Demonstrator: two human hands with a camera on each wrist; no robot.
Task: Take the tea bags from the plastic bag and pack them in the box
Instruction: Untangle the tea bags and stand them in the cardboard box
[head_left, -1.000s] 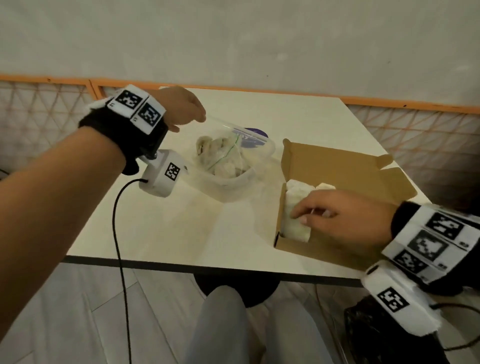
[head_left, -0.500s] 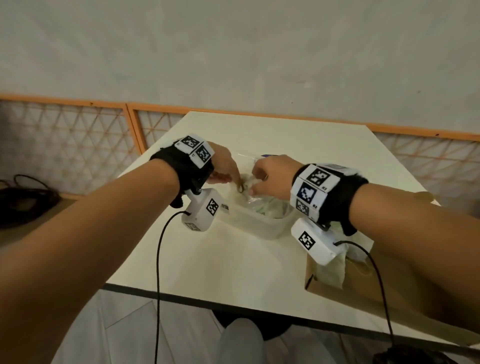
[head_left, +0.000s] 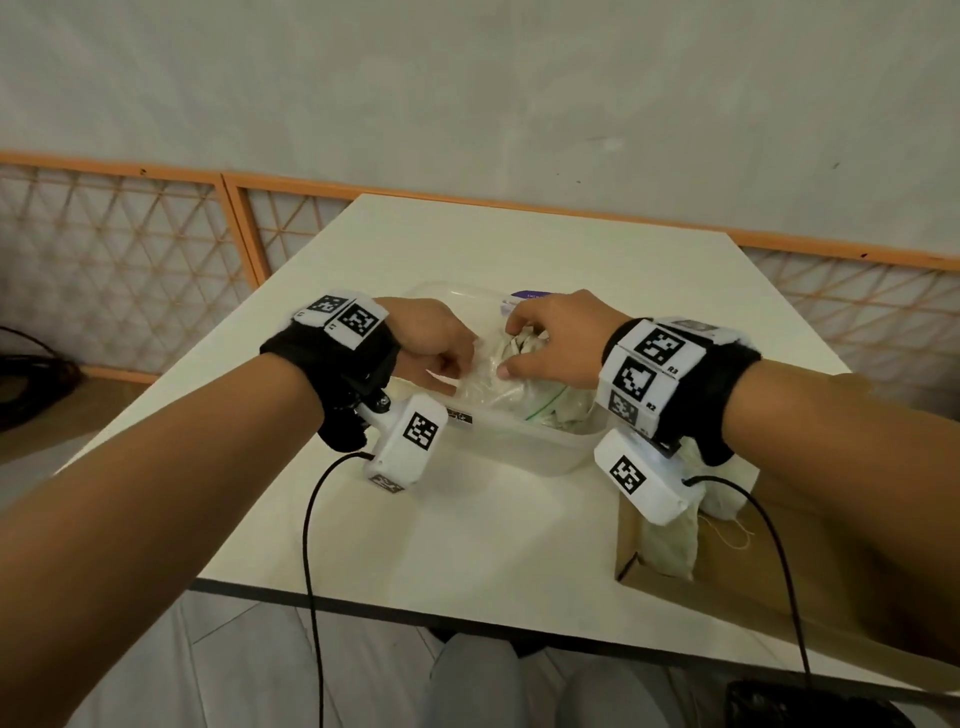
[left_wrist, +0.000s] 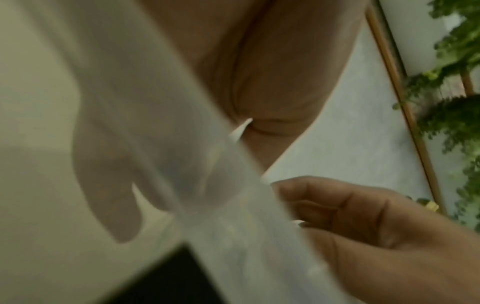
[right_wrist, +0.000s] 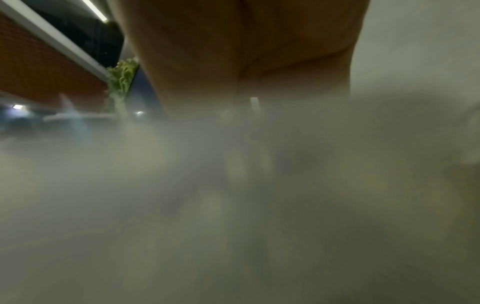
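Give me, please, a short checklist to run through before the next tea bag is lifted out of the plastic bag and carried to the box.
1. Left hand holds the plastic bag edge: ok.
2. Right hand reaches into the bag mouth: ok.
3. Right hand grips a tea bag: cannot tell, fingertips hidden.
4. Tea bags remain in the bag: ok.
5. Box open, beside the bag: ok.
6. Free space in the box: cannot tell, the right arm covers it.
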